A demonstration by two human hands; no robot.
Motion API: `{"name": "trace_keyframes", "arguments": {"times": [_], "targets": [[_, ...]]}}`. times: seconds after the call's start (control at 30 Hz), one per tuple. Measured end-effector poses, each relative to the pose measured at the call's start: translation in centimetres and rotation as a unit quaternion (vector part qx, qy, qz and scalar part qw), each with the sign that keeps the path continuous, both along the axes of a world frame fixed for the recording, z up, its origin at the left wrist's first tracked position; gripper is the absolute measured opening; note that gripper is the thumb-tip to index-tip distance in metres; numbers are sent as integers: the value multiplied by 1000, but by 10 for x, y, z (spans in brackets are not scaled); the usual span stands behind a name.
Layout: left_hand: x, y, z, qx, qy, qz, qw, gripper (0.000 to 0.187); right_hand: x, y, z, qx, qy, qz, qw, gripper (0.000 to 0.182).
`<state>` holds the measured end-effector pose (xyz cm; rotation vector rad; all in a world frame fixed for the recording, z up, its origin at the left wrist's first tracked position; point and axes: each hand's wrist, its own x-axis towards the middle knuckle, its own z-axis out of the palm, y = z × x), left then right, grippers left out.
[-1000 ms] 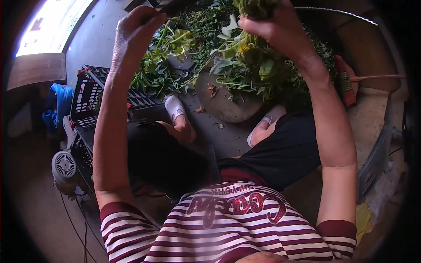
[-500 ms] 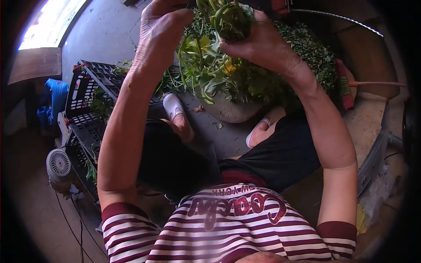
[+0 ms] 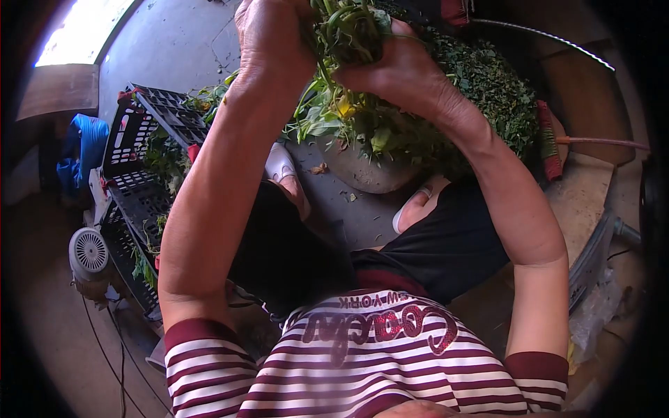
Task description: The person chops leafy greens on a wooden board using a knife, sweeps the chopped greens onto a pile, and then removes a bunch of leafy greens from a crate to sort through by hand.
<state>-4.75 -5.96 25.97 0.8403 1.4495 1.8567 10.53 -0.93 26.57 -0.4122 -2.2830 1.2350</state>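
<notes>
My right hand (image 3: 404, 73) is wrapped around a bunch of leafy greens (image 3: 348, 31), with its bent green stems pointing up towards me. Close against the left side of the bunch is my left hand (image 3: 275, 35), its fingers curled in; the top edge of the view cuts part of it off, and what it grips is hidden. Below both hands lies a heap of loose greens (image 3: 376, 129) with a yellow flower or leaf among them. The heap rests on a round, flat-topped support (image 3: 369, 173).
Black plastic crates (image 3: 125, 150) with some greens stand at the left, near a grey motor (image 3: 90, 251) with cables and a blue cloth (image 3: 87, 146). A red-wrapped bar (image 3: 548, 139) is at the right. My feet in white shoes (image 3: 279, 164) flank the round support.
My left hand has moved right, closer to the bunch. My right hand has shifted slightly left with the bunch, and some hanging leafy stems have swung or moved out of view.
</notes>
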Motion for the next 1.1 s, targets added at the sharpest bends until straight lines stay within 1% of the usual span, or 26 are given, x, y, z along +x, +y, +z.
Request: {"name": "trace_keyframes", "arguments": {"times": [0.07,0.1,0.13,0.2,0.23,0.27,0.3,0.33,0.4,0.47,0.5,0.57,0.6,0.67,0.7,0.77,0.8,0.87,0.9,0.93,1.0,1.1], "targets": [[3,1,0,6,-4,1,1000,27,3,2,2,49,-64,12,997,28],[4,2,0,7,-7,0,1000,27,4,4,-1,48,-65,14,997,28],[5,2,-1,8,-9,0,1000,27,4,6,-4,171,-31,38,984,28],[8,3,-2,11,-13,-3,1000,27,3,6,-7,291,2,62,955,28],[9,4,-2,12,-13,-3,1000,27,0,2,-4,144,2,36,989,30],[10,4,-3,13,-15,-4,1000,27,-1,-1,-1,-6,1,9,1000,32],[10,5,-3,15,-14,-6,1000,27,0,0,2,-6,1,10,1000,32],[10,5,-3,17,-15,-8,1000,27,2,1,5,13,-38,25,999,35],[10,5,-2,17,-16,-11,1000,28,3,0,13,30,-77,39,996,37],[9,5,-2,17,-14,-17,1000,28,1,-4,20,-78,-121,57,988,43],[9,5,-3,16,-12,-20,1000,28,0,-4,19,-78,-121,57,988,43],[9,5,-2,15,-9,-26,1000,28,-2,-6,12,-51,-130,84,987,36],[10,3,-2,15,-8,-32,999,28,-4,-9,8,-51,-130,85,987,36],[11,2,-1,13,-3,-40,999,29,-6,-16,-2,34,-29,-12,999,34],[11,1,-2,11,-1,-43,999,29,-7,-17,-4,34,-30,-14,999,34],[10,0,-3,7,8,-51,999,29,-9,-16,-5,80,24,-62,995,29],[8,-2,-3,6,16,-53,998,29,-8,-13,-3,82,23,-63,994,29],[2,-6,-4,-2,48,-61,997,29,-4,-5,4,155,-53,-39,986,24],[-2,-10,-4,-9,74,-71,995,29,-2,-3,6,158,-53,-39,985,24],[-5,-14,-3,-15,107,-86,990,30,0,-1,9,53,-46,-59,996,23],[-8,-25,-1,-22,172,-127,977,30,7,4,13,-51,-39,-79,995,21],[-8,-38,4,-28,252,-196,947,30,14,6,17,-62,-35,-43,997,22]]}}
